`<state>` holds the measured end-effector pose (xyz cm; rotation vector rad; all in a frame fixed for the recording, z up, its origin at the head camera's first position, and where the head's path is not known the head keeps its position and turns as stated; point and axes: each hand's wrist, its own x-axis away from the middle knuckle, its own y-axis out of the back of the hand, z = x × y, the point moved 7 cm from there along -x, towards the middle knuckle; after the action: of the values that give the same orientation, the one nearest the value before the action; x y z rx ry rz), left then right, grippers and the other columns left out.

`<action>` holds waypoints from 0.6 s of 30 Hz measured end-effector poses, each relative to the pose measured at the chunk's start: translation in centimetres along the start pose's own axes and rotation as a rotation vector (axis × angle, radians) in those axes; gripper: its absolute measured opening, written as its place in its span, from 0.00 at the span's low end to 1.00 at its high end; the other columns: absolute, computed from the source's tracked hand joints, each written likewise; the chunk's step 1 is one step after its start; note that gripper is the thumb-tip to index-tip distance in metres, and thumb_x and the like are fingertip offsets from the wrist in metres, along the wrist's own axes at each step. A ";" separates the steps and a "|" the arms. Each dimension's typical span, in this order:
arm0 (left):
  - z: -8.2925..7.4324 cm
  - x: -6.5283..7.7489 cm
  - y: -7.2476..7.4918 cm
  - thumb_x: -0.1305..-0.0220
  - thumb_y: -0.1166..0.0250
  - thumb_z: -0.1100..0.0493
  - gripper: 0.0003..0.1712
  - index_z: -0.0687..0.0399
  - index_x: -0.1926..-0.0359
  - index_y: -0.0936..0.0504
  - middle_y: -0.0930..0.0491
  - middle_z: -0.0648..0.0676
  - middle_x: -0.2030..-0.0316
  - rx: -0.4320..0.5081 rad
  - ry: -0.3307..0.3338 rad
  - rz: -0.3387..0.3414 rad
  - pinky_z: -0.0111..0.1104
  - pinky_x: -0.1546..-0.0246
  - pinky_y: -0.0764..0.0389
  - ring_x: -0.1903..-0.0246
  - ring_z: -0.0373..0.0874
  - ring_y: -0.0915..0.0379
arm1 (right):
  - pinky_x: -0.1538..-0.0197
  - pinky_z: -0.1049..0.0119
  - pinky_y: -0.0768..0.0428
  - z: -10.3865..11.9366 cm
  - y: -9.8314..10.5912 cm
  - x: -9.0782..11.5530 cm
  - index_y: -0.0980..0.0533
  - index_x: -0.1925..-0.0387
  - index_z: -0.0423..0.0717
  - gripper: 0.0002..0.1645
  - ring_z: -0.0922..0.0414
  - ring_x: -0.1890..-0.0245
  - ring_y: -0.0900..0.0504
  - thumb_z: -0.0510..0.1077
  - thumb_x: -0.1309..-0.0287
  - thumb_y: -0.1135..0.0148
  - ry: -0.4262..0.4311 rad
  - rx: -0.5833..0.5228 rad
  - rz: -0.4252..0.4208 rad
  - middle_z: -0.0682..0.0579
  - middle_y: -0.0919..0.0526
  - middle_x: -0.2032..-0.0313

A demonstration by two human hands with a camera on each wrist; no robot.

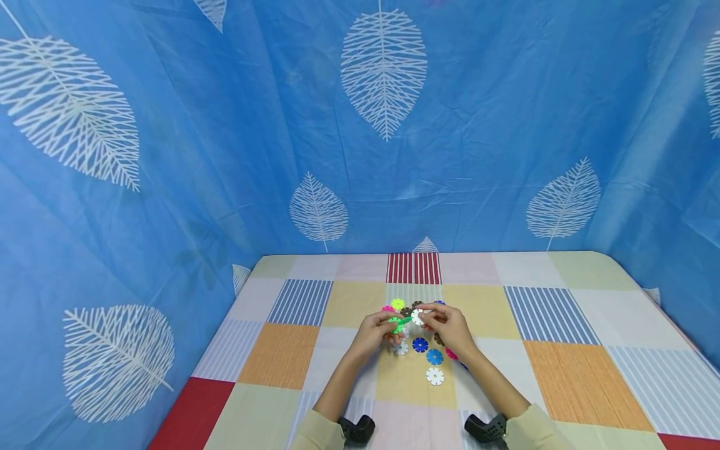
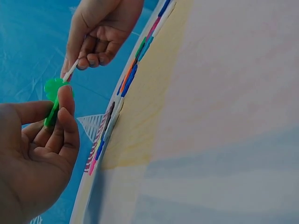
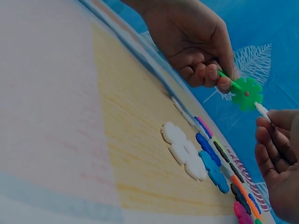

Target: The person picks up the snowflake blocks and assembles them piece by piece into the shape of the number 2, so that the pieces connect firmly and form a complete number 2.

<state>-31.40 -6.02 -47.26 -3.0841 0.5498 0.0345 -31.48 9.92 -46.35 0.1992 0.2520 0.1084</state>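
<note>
My left hand point(image 1: 370, 335) pinches a pair of joined green notched plastic discs point(image 3: 247, 95), set at an angle to each other. Opposite it, my right hand point(image 1: 452, 328) pinches a white notched disc point(image 1: 417, 317) between thumb and fingers. In both wrist views the white disc, seen edge-on, meets the rim of one green disc; whether its notch is engaged I cannot tell. Both hands are raised over the table. Below them lie loose discs, among them a dark blue disc point(image 1: 420, 345), a light blue disc point(image 1: 434, 357) and a white loose disc point(image 1: 435, 376).
Several more discs lie around and partly behind the hands, including a yellow-green disc point(image 1: 398, 304) and a pink disc point(image 1: 452, 354). A patchwork cloth point(image 1: 562, 381) covers the table. Blue curtains point(image 1: 472, 125) with white leaf prints hang behind it and at the sides.
</note>
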 end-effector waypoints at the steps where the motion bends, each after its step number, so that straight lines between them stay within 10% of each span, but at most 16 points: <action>1: -0.1 0.1 -0.1 0.39 0.49 0.74 0.15 0.80 0.52 0.28 0.22 0.68 0.75 -0.010 -0.004 0.007 0.26 0.76 0.24 0.82 0.38 0.27 | 0.74 0.60 0.21 0.3 -0.1 0.1 0.23 0.55 0.30 0.14 0.39 0.73 0.22 0.35 0.42 0.41 0.007 0.018 0.009 0.38 0.19 0.74; 14: -0.5 0.3 -0.7 0.38 0.49 0.75 0.13 0.73 0.54 0.23 0.24 0.72 0.75 -0.157 -0.058 0.015 0.47 0.71 0.20 0.81 0.46 0.27 | 0.73 0.64 0.21 -2.5 -0.3 -0.6 0.20 0.57 0.38 0.13 0.49 0.75 0.20 0.41 0.42 0.40 0.039 0.044 0.035 0.47 0.19 0.75; 18: 1.3 -0.3 -0.1 0.36 0.49 0.71 0.16 0.69 0.48 0.24 0.22 0.66 0.75 -0.118 -0.010 0.023 0.38 0.73 0.20 0.80 0.44 0.26 | 0.77 0.68 0.24 -0.9 -0.4 -0.1 0.21 0.55 0.37 0.13 0.45 0.74 0.21 0.39 0.41 0.41 0.012 0.059 0.046 0.43 0.18 0.73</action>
<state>-31.69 -5.80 -48.58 -3.1896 0.6048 0.0863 -31.71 9.63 -47.25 0.2630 0.2628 0.1479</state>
